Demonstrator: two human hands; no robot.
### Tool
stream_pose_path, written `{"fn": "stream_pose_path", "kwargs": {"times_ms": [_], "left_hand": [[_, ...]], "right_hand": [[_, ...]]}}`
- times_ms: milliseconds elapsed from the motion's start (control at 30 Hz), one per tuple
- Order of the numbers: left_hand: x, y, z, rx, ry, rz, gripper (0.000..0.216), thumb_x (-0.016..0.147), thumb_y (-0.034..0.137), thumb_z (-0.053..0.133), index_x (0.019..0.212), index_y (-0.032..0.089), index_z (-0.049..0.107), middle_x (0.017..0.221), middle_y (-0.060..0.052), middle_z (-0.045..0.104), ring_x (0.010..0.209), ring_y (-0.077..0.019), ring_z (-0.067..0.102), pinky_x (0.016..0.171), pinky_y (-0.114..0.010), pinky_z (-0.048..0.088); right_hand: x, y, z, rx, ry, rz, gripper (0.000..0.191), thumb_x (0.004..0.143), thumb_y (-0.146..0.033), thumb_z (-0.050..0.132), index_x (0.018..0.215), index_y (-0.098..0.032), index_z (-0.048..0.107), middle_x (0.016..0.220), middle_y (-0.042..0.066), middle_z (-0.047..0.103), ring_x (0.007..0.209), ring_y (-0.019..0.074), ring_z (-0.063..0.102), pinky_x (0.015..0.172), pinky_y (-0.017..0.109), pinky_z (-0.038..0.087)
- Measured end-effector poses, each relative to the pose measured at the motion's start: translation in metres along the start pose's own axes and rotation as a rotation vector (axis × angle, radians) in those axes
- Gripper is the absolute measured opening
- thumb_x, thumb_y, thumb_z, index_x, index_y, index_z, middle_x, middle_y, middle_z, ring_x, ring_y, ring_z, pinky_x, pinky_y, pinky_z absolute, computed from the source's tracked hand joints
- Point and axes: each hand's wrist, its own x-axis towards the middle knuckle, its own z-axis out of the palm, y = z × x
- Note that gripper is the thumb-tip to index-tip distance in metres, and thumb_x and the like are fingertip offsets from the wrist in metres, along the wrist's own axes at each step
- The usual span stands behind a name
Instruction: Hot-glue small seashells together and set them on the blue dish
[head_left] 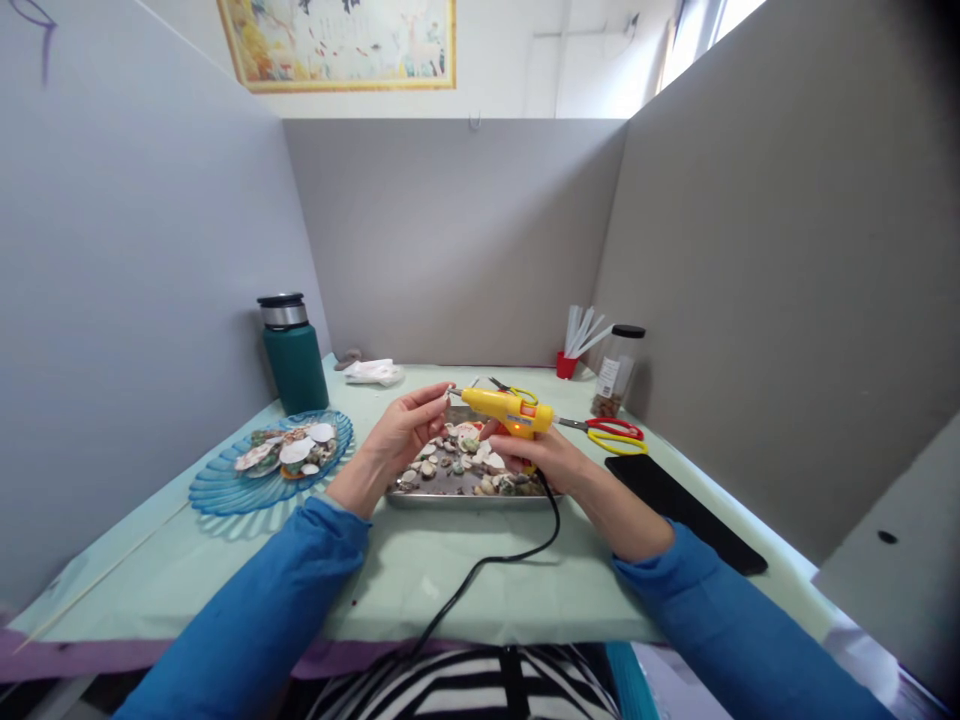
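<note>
My right hand (544, 455) is wrapped round the grip of a yellow hot glue gun (499, 405), an orange light glowing on its body. The nozzle points left and meets the fingertips of my left hand (409, 425). Those fingers pinch a small pale piece (448, 398), too small to name for certain. Beneath both hands lies a metal tray (472, 502) of shells (429, 468) and small stones, partly covered by the hands and gun. A black cord (480, 565) runs from the gun toward my lap.
On the left, a blue scalloped plate (217, 490) carries shells, near a green bottle (294, 365). Clear plastic (373, 372) lies behind. Toward the right are red-and-yellow scissors (616, 435), a black mat (682, 510), a jar (619, 370) and a red cup (566, 366) of glue sticks. Grey partitions (457, 240) enclose the table.
</note>
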Motion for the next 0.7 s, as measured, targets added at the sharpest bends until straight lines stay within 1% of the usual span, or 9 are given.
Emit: {"fn": "stream_pose_path", "kwargs": {"times_ms": [100,167,233,333,467,700], "left_hand": [[0.0014,0.0001,-0.0014,0.068,0.0,0.024,0.036,0.064,0.018,0.075,0.099,0.015,0.068,0.066,0.001,0.061,0.049,-0.0036,0.048,0.05,-0.019,0.045],[0.002,0.0004,-0.0023,0.096,0.01,0.035,0.036,0.063,0.018,0.076,0.098,0.015,0.069,0.065,0.001,0.06,0.049,-0.0038,0.047,0.051,-0.019,0.045],[0.0024,0.0008,-0.0031,0.118,0.019,0.042,0.035,0.062,0.019,0.076,0.097,0.015,0.069,0.064,0.001,0.06,0.049,-0.0039,0.047,0.051,-0.02,0.045],[0.0024,0.0012,-0.0037,0.152,0.02,0.047,0.036,0.062,0.02,0.076,0.097,0.016,0.069,0.065,0.001,0.06,0.05,-0.0044,0.047,0.053,-0.021,0.046],[0.0027,0.0004,-0.004,0.206,0.031,0.045,0.04,0.06,0.022,0.077,0.099,0.015,0.069,0.065,0.001,0.06,0.05,-0.005,0.047,0.053,-0.023,0.046],[0.0039,-0.0027,-0.0055,0.298,0.038,0.07,0.041,0.062,0.025,0.076,0.101,0.015,0.068,0.067,0.0,0.061,0.05,-0.0057,0.048,0.054,-0.023,0.045]], "right_hand": [[-0.0002,-0.0006,-0.0031,-0.037,0.031,-0.029,0.032,0.08,-0.045,0.057,0.091,-0.016,0.059,0.062,-0.003,0.049,0.047,0.0065,0.041,0.044,0.02,0.033],[-0.0007,-0.0002,-0.0056,-0.096,0.065,-0.046,0.036,0.082,-0.05,0.053,0.088,-0.015,0.06,0.067,0.0,0.054,0.05,0.0071,0.045,0.046,0.021,0.036],[-0.0014,0.0003,-0.0076,-0.169,0.079,-0.05,0.039,0.084,-0.052,0.05,0.083,-0.015,0.061,0.062,0.0,0.055,0.05,0.0078,0.046,0.047,0.021,0.036],[-0.0025,-0.0007,-0.0081,-0.236,0.073,-0.045,0.041,0.084,-0.053,0.048,0.079,-0.015,0.062,0.055,0.0,0.053,0.05,0.0088,0.048,0.047,0.021,0.036],[-0.0033,-0.006,-0.0045,-0.234,0.057,-0.061,0.039,0.082,-0.052,0.052,0.074,-0.015,0.06,0.062,0.001,0.055,0.051,0.0087,0.048,0.046,0.021,0.037],[-0.0029,-0.0083,-0.0042,-0.226,0.06,-0.06,0.036,0.081,-0.049,0.055,0.072,-0.014,0.058,0.063,0.001,0.056,0.048,0.0074,0.047,0.046,0.021,0.037]]}}
